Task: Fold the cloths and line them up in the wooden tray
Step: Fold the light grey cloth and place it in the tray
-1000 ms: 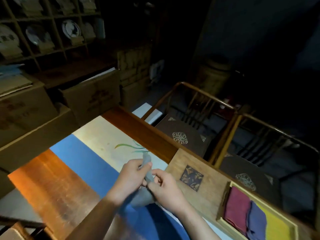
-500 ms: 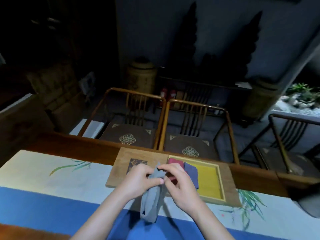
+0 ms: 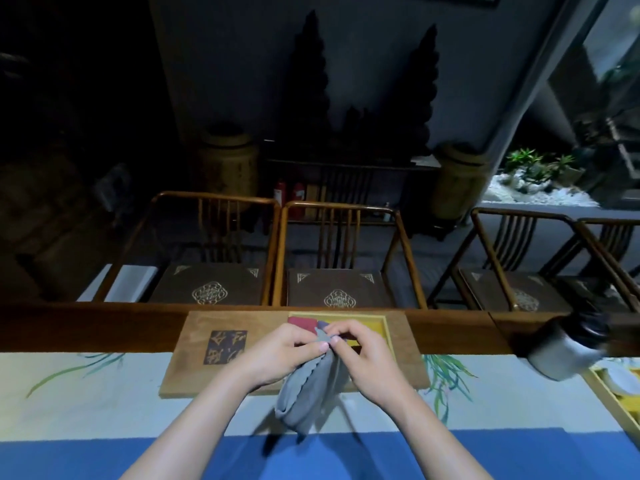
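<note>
At frame centre, both hands, left hand [image 3: 277, 351] and right hand [image 3: 360, 355], pinch a grey cloth [image 3: 308, 393] hanging folded over the wooden tray [image 3: 388, 332]; best to align edges before laying beside the red cloth [image 3: 300, 322].

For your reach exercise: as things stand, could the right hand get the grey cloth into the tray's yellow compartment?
Probably yes. The right hand pinches the grey cloth directly over the wooden tray, with bare yellow floor beside the red cloth. Both hands are occupied, though.
</note>
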